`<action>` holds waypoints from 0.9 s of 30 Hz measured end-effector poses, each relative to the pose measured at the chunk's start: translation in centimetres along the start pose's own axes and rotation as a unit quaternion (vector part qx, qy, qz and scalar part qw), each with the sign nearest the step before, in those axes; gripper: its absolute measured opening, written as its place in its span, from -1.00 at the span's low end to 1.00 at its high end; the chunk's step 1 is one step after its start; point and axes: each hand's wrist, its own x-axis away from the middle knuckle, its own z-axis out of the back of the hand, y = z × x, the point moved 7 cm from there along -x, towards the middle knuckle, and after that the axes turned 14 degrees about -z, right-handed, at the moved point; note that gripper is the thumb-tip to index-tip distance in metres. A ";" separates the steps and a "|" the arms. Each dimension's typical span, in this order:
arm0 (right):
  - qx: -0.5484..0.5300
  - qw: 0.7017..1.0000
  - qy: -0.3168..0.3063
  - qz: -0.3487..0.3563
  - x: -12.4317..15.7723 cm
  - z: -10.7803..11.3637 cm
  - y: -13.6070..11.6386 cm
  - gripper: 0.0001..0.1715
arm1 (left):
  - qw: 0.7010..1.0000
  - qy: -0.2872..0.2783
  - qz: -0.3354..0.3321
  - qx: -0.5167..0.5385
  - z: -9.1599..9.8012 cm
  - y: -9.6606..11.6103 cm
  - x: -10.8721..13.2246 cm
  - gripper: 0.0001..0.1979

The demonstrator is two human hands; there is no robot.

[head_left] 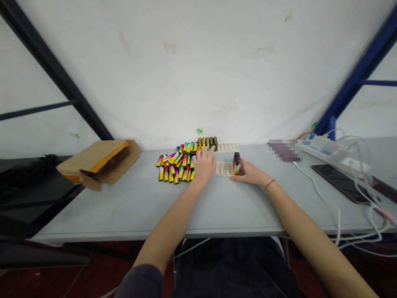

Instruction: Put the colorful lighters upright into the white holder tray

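Observation:
Many colorful lighters (175, 165) lie in a pile at the middle of the table. Over the pile's right edge is my left hand (204, 163), its fingers spread; whether it touches a lighter is hidden. My right hand (249, 173) grips the right side of a pale tray with round pits (223, 168), fingers around the upright row of lighters (237, 163) there. Behind my left hand, a block of upright lighters (207, 143) stands near the wall, beside a second pale tray (228, 147).
An open cardboard box (96, 159) lies on the left of the grey table (124, 213). On the right are a white power strip (335, 153), a dark phone (343, 182), a partly pixelated purple object (285, 152) and white cables (322, 198).

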 end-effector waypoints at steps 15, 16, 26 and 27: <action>0.017 1.000 -0.013 -0.018 -0.1 -0.3 0.4 -0.11 | 0.993 -0.010 0.107 -0.039 -0.2 -4.0 0.2 -0.60; 0.018 1.000 -0.016 -0.019 -0.1 -0.3 0.4 -0.10 | 0.995 0.016 0.102 -0.004 -0.1 -4.0 0.1 -0.59; 0.016 1.000 -0.019 -0.014 0.0 -0.2 0.2 -0.10 | 0.854 0.140 0.221 0.449 -1.7 -2.5 0.6 -0.69; 0.016 1.000 -0.020 -0.013 0.0 -0.3 0.2 -0.11 | 0.828 0.129 0.253 0.483 -2.2 -2.1 0.9 -0.71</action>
